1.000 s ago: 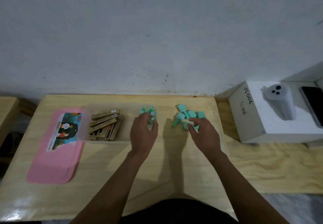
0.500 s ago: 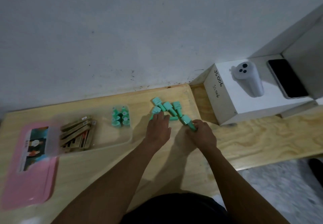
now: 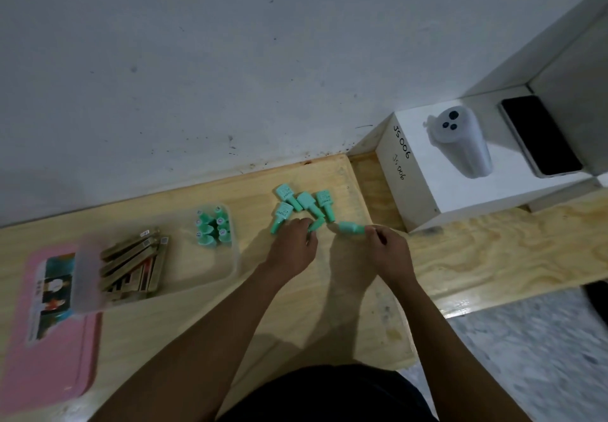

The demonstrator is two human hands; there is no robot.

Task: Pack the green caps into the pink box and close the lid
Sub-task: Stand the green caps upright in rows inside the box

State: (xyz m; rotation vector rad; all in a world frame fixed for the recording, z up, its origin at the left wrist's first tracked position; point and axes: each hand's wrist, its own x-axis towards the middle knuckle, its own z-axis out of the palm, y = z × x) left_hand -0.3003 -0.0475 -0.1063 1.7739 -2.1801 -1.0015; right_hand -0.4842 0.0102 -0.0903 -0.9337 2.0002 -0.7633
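So both hands are at the loose pile of green caps (image 3: pixel 297 204), which sits on the wooden desk (image 3: pixel 329 306) just right of centre in the frame. The right hand (image 3: pixel 388 250) has its fingers (image 3: pixel 373 232) pinched on one cap (image 3: pixel 351 228), which lies sideways at the lower right of the pile. The left hand (image 3: pixel 292 247) is palm down with its fingers curled onto another cap (image 3: pixel 316 224) at the lower edge of the pile; looks like a grip, but the fingertips are hidden under the hand, so I can't say how firm.

Left of the pile, apart from it, is the clear box tray (image 3: pixel 235 257). A small cluster of packed caps (image 3: pixel 212 227) stands upright in its upper right corner, and a stack of brownish flat packs (image 3: pixel 135 263) fills its left part. The pink lid (image 3: pixel 52 339) lies flat on the desk at the lower left of the frame, with a picture label on it; the tray's left edge overlaps it. So the box isn't shut.

Upper right of the frame: a white box (image 3: pixel 460 184) with "JS006" handwritten on it, a pale grey gadget (image 3: pixel 460 145) lying on top, and a dark phone (image 3: pixel 539 135) beside that.
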